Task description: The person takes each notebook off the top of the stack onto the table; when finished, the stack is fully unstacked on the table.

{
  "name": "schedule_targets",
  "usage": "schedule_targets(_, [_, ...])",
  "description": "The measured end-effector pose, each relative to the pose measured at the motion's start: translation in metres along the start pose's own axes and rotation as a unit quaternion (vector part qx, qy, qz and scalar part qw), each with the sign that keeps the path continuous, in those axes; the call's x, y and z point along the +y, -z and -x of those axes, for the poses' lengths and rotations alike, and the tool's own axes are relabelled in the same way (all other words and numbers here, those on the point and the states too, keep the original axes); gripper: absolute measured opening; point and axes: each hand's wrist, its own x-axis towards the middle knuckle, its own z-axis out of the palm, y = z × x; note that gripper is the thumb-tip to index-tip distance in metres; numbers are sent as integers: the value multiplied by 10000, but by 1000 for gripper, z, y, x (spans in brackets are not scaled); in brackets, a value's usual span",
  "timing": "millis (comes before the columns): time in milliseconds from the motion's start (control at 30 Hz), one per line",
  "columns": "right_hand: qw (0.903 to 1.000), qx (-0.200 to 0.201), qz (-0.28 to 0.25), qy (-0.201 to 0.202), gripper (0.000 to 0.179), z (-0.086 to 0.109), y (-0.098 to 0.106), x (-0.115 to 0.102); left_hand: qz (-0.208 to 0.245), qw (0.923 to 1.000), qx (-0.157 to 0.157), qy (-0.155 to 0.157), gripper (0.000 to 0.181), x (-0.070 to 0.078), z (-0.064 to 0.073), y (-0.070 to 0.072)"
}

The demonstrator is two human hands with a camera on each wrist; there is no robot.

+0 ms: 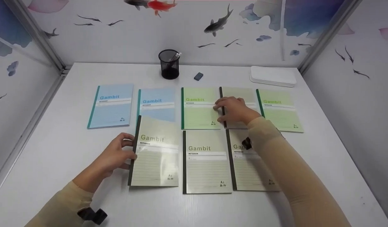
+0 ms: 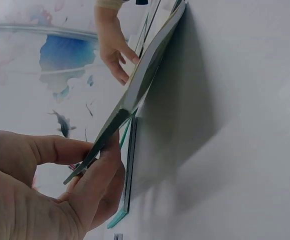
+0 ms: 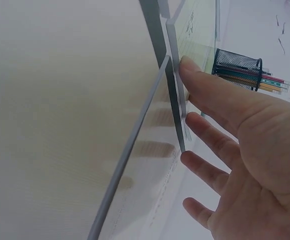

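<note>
My left hand (image 1: 116,154) pinches a beige notebook (image 1: 156,160) by its dark spine, thumb on one side and fingers on the other. The left wrist view shows that notebook (image 2: 150,65) tilted up off the table, casting a shadow. In the head view it overlaps the lower edge of a blue notebook (image 1: 156,107). My right hand (image 1: 233,108) reaches over another beige notebook (image 1: 239,93) in the back row, partly covering it. Its spread, slightly bent fingers meet the gap beside a green notebook (image 1: 200,113); the thumb (image 3: 200,75) overlaps the green notebook's edge in the right wrist view.
Two more beige notebooks lie in the front row, one in the middle (image 1: 206,173) and one (image 1: 252,176) partly under my right forearm. Another blue notebook (image 1: 112,110) and another green one (image 1: 280,116) end the back row. Behind stand a mesh pen cup (image 1: 169,67), an eraser (image 1: 198,76) and a white case (image 1: 272,75).
</note>
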Motion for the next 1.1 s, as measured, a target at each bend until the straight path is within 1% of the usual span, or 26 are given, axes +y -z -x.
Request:
schedule_targets(133, [10000, -4, -20, -12, 54, -1, 0, -1, -294, 9994, -153, 54, 63, -6, 6, 3])
schedule_targets(200, [10000, 2, -29, -18, 53, -1, -1, -1, -592, 9982, -120, 43, 63, -7, 6, 2])
schedule_targets(267, [10000, 8, -13, 5, 53, -1, -1, 0, -1004, 9949, -33, -7, 62, -7, 5, 0])
schedule_targets(367, [10000, 33, 2, 49, 53, -1, -1, 1, -1729, 9847, 116, -162, 66, -5, 4, -1])
schedule_targets(467, [9999, 71, 98, 110, 54, -2, -2, 3, -2341, 9713, 168, -393, 75, -3, 2, -1])
schedule_targets(567, [9997, 109, 145, 143, 54, -3, -3, 3, -2839, 9569, 168, -590, 83, 0, 0, -1])
schedule_targets(633, [9998, 124, 94, 101, 54, -4, -3, 2, -3114, 9479, 103, -661, 88, 1, -2, -1])
schedule_targets(733, [9999, 136, 29, 36, 54, -5, -3, 2, -3316, 9416, -109, -576, 93, 4, -4, -1])
schedule_targets(833, [9999, 120, 28, 10, 54, -5, -2, 1, -3373, 9401, -295, -396, 96, 6, -4, -1])
schedule_targets(867, [9999, 113, 30, 4, 54, -5, -2, 1, -3380, 9400, -331, -335, 96, 7, -5, -2])
schedule_targets(933, [9999, 109, 19, 1, 54, -5, -2, 1, -3470, 9368, -348, -288, 96, 8, -5, -2])
schedule_targets(1000, [9999, 110, 2, 12, 53, -6, -2, 1, -3616, 9312, -354, -295, 95, 9, -5, -2])
schedule_targets(1100, [9999, 120, -17, 27, 53, -6, -3, 2, -3912, 9188, -384, -361, 95, 12, -6, -2])
